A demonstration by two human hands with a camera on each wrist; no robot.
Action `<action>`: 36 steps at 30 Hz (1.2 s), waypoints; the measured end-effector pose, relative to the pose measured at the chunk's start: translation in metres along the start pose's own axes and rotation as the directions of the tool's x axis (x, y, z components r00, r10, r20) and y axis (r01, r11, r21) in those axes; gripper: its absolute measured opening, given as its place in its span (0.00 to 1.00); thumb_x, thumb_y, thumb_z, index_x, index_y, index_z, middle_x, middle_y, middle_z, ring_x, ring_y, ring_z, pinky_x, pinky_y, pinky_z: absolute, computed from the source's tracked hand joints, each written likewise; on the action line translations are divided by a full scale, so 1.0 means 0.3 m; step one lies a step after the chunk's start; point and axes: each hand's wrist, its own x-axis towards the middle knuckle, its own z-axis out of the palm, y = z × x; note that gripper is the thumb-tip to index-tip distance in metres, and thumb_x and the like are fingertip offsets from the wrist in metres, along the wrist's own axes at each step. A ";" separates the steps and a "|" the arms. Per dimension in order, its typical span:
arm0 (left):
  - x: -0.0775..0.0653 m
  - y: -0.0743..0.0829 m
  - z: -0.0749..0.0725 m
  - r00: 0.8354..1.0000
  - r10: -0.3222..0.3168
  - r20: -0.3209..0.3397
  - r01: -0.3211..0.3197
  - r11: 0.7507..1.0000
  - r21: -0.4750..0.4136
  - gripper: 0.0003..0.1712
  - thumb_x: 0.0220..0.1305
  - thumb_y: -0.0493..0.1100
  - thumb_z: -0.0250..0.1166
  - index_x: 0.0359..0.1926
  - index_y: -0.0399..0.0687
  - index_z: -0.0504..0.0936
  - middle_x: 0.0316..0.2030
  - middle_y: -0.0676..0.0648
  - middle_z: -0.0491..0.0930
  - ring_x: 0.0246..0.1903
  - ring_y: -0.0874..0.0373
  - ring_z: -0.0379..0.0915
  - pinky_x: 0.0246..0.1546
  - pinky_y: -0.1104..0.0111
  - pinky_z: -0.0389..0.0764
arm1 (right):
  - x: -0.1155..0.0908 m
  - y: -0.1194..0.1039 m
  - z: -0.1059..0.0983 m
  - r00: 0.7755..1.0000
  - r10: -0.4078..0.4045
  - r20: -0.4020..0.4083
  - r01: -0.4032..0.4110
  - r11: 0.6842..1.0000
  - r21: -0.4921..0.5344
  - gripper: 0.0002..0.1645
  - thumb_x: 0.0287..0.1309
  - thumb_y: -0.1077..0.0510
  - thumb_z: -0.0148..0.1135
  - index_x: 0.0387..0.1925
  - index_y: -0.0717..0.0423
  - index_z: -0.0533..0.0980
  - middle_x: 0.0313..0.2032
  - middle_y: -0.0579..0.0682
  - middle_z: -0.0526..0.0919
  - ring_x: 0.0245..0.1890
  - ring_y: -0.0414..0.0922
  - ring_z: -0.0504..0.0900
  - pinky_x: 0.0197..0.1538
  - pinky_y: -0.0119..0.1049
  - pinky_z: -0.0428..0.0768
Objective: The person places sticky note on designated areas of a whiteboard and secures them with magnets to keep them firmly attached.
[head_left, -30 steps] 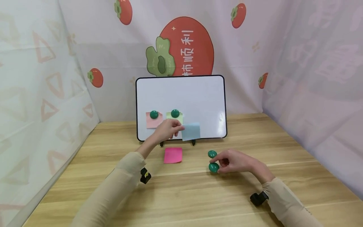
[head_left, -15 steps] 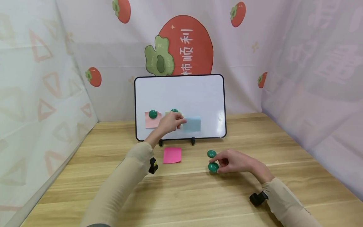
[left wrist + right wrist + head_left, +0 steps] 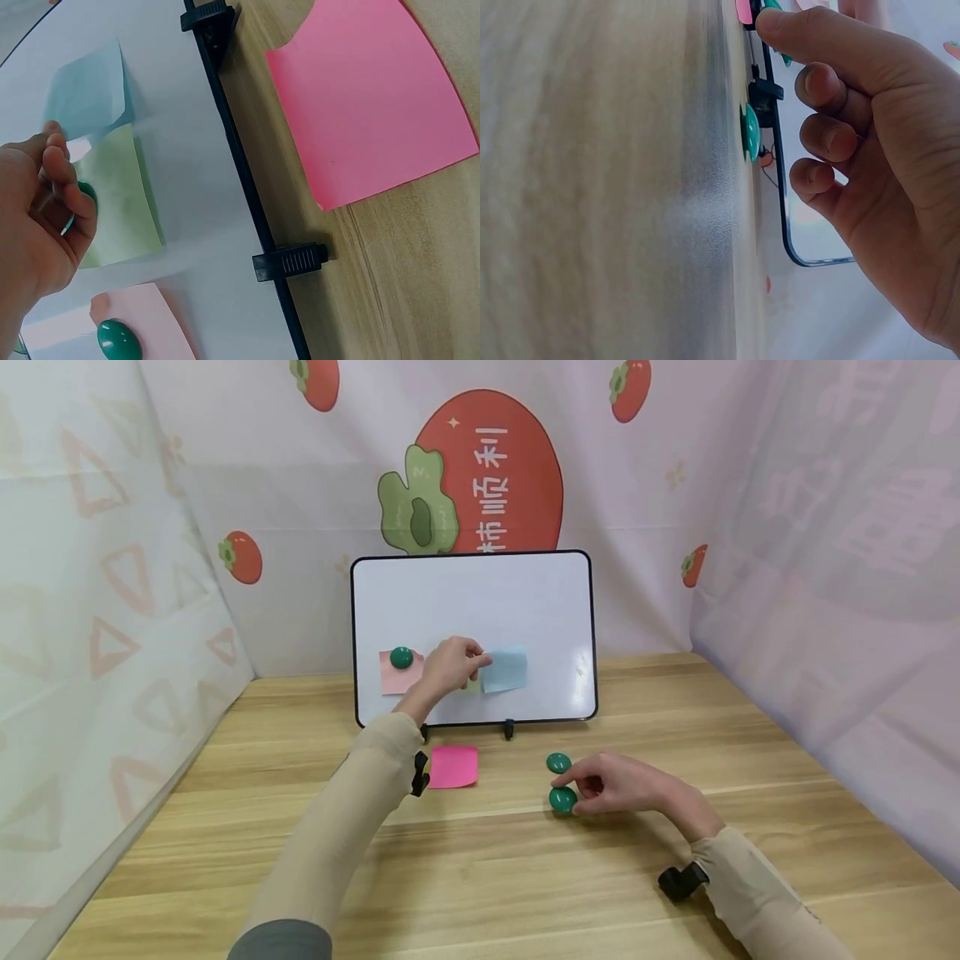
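Fingers [image 3: 472, 653] of left hand [image 3: 448, 666] pinching the edge of a blue note [image 3: 504, 669], pressed flat against the whiteboard [image 3: 480, 602], lower middle area. Green note [image 3: 120, 199] mostly hidden behind that hand, its magnet barely peeking out in the wrist view. Pink note [image 3: 396, 673] with a green magnet [image 3: 401, 657] sitting left of the hand, also on the whiteboard. Right hand [image 3: 622, 783] down on the wooden surface [image 3: 480, 877] in front of the whiteboard, fingertips curled round a green magnet [image 3: 562, 799]. Second loose magnet [image 3: 558, 762] just behind it, closer to the whiteboard. Hot pink note [image 3: 453, 767] lying flat right below the whiteboard's stand.
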 end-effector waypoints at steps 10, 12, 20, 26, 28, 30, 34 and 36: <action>0.020 0.000 0.004 0.999 0.004 -0.048 -0.002 0.999 0.039 0.13 0.71 0.49 0.61 0.43 0.46 0.85 0.24 0.42 0.84 0.14 0.58 0.72 0.19 0.69 0.67 | 0.007 0.000 0.002 1.000 0.007 0.003 -0.007 1.000 -0.010 0.22 0.59 0.55 0.70 0.55 0.50 0.81 0.26 0.34 0.74 0.26 0.30 0.70 0.30 0.26 0.72; 0.023 -0.003 0.008 0.998 0.000 -0.057 0.003 0.999 0.049 0.13 0.71 0.50 0.61 0.43 0.46 0.85 0.23 0.44 0.83 0.14 0.60 0.72 0.19 0.69 0.67 | 0.009 0.000 0.002 1.000 0.007 0.002 -0.007 1.000 -0.011 0.22 0.59 0.55 0.70 0.55 0.50 0.81 0.26 0.34 0.74 0.26 0.30 0.70 0.30 0.26 0.72; 0.031 -0.007 0.020 0.997 -0.001 -0.073 0.006 0.998 0.070 0.13 0.71 0.50 0.62 0.43 0.46 0.85 0.21 0.45 0.83 0.14 0.60 0.72 0.19 0.69 0.68 | 0.007 -0.007 -0.001 1.000 0.010 -0.017 -0.010 1.000 -0.027 0.22 0.58 0.55 0.70 0.55 0.50 0.81 0.26 0.34 0.74 0.26 0.30 0.70 0.30 0.25 0.72; 0.033 -0.006 0.024 0.996 0.035 -0.083 -0.023 0.991 0.134 0.14 0.71 0.51 0.61 0.43 0.47 0.86 0.20 0.48 0.83 0.16 0.61 0.71 0.19 0.70 0.67 | -0.006 0.001 -0.024 0.998 -0.017 -0.056 0.016 1.000 -0.027 0.20 0.59 0.55 0.70 0.54 0.50 0.82 0.26 0.36 0.72 0.25 0.30 0.69 0.29 0.25 0.71; 0.034 -0.009 0.025 0.995 0.040 -0.092 -0.025 0.988 0.152 0.14 0.71 0.51 0.61 0.43 0.48 0.87 0.20 0.50 0.83 0.18 0.61 0.70 0.20 0.70 0.66 | -0.005 0.007 -0.029 0.997 -0.028 -0.065 0.026 0.999 -0.026 0.20 0.59 0.55 0.70 0.54 0.50 0.82 0.25 0.36 0.72 0.25 0.30 0.68 0.28 0.25 0.70; 0.034 -0.013 0.026 0.994 0.036 -0.100 -0.020 0.987 0.161 0.14 0.71 0.52 0.62 0.43 0.49 0.87 0.20 0.51 0.83 0.19 0.61 0.71 0.21 0.69 0.67 | 0.000 0.007 -0.033 0.997 -0.033 -0.071 0.032 0.999 -0.026 0.21 0.59 0.55 0.70 0.54 0.50 0.82 0.25 0.36 0.72 0.25 0.30 0.68 0.28 0.25 0.70; 0.031 -0.014 0.029 0.993 0.037 -0.116 -0.018 0.986 0.166 0.14 0.70 0.53 0.62 0.43 0.49 0.87 0.20 0.52 0.83 0.20 0.60 0.72 0.22 0.69 0.67 | 0.017 0.002 -0.047 0.994 -0.042 -0.098 0.040 0.999 -0.026 0.21 0.59 0.57 0.70 0.55 0.52 0.81 0.26 0.37 0.72 0.26 0.31 0.68 0.29 0.26 0.70; 0.029 -0.014 0.030 0.992 0.041 -0.118 -0.022 0.986 0.164 0.14 0.70 0.52 0.62 0.43 0.49 0.87 0.20 0.52 0.83 0.20 0.60 0.73 0.22 0.69 0.68 | 0.030 -0.001 -0.053 0.992 -0.045 -0.114 0.041 0.999 -0.036 0.22 0.59 0.57 0.70 0.55 0.52 0.81 0.25 0.37 0.72 0.25 0.31 0.68 0.29 0.26 0.70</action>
